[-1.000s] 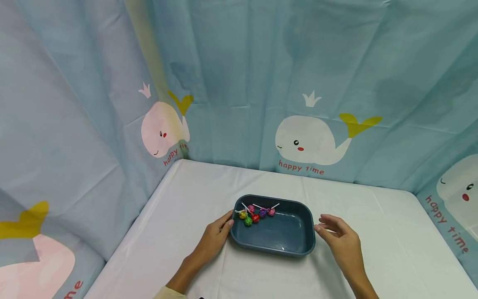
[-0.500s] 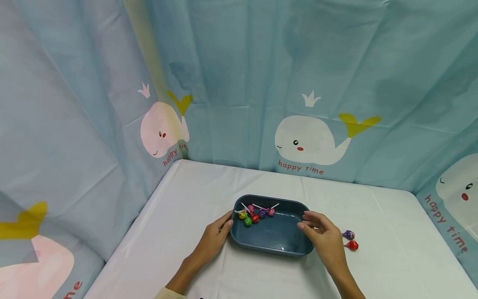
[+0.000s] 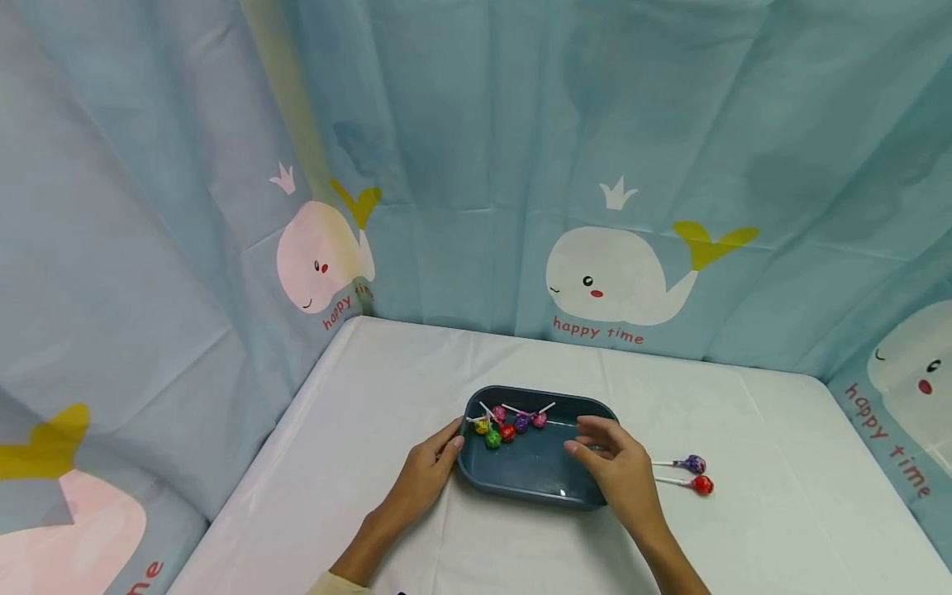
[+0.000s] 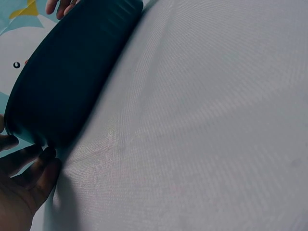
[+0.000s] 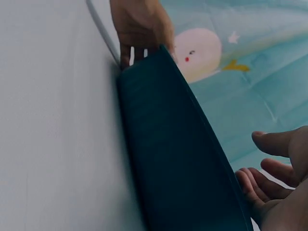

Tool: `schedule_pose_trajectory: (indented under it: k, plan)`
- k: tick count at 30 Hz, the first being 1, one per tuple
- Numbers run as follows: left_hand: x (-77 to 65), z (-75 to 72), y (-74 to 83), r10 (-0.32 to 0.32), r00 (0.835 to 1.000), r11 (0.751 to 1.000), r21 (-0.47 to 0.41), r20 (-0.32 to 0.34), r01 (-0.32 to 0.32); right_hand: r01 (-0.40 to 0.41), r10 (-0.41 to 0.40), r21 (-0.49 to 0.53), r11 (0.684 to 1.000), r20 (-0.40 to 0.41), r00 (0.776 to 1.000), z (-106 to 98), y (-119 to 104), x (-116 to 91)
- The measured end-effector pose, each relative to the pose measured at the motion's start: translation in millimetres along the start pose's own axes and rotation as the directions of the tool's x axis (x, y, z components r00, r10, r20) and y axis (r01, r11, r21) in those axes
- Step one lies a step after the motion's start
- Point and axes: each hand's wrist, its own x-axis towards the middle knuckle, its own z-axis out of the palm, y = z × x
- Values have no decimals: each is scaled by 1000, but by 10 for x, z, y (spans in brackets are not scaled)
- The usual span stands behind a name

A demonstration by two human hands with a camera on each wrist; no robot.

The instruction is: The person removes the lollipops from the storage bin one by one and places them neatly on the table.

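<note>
A dark blue-green tray (image 3: 521, 471) lies on the white table. Several wrapped lollipops (image 3: 507, 433), yellow, green, red, purple and pink, cluster in its back left part. My left hand (image 3: 426, 479) holds the tray's left end; in the right wrist view its thumb is at the rim and its fingers are against the outer wall. Over the tray's right end is my right hand (image 3: 623, 473), fingers loosely bent and thumb apart, with nothing visible between them. Right of that hand, a purple lollipop (image 3: 696, 464) and a red lollipop (image 3: 702, 485) lie on the cloth, sticks pointing left.
White cloth (image 3: 394, 372) covers the table. Behind it and along both sides hangs a blue curtain (image 3: 461, 264) printed with whales.
My right hand has moved left from beside the tray to over its right end, uncovering the two lollipops on the table. My left hand, the tray and its lollipops have stayed put.
</note>
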Motion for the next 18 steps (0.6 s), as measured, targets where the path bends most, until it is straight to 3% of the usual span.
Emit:
schedule_pose_trajectory:
  k: [18]
  plan:
    - [2, 8, 22, -2, 1000, 1000, -11, -20, 2, 59, -58, -48, 997, 29, 998, 219, 16, 97]
